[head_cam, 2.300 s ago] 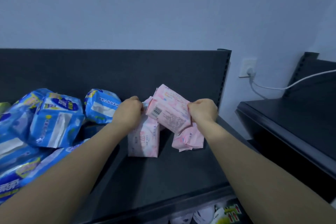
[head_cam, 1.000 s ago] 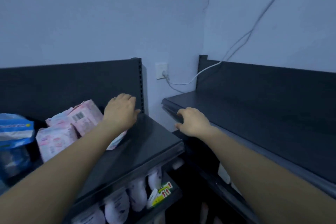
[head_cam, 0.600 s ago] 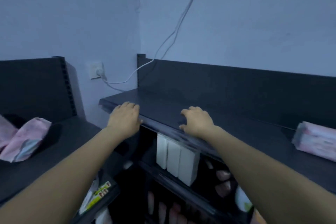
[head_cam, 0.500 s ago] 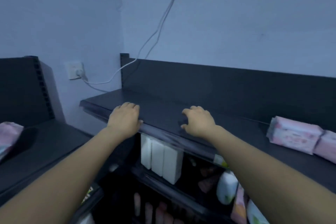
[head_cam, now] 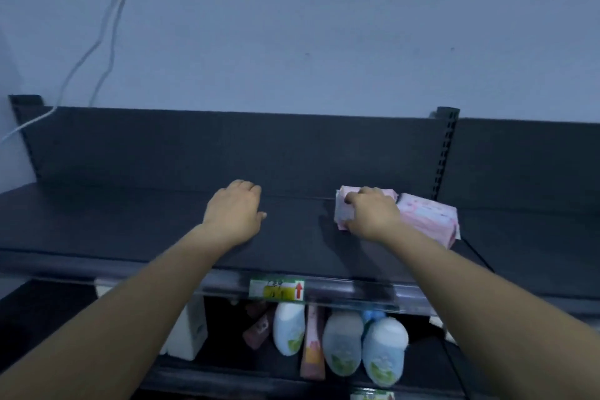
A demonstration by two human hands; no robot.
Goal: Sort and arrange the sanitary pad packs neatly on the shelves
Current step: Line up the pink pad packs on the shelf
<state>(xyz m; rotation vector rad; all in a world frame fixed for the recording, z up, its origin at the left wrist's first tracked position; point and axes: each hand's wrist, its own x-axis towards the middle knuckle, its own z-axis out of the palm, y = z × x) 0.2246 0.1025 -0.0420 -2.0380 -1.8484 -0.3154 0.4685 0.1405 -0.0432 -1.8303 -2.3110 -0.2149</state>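
Two pink sanitary pad packs lie side by side on the dark top shelf, right of centre. My right hand is on top of the left pink pack, fingers curled over its left end and gripping it. The second pink pack lies just to its right, touching it. My left hand rests palm down on the bare shelf to the left, fingers loosely curled, holding nothing.
A slotted upright divides the shelf's back panel on the right. A price label sits on the front rail. White bottles and a white box stand on the lower shelf. A white cable hangs down the wall at left.
The view swung right from the shelf with blue and pink packs to this shelf. Both hands let go there and came along; my right hand now closes on a pink pack here.
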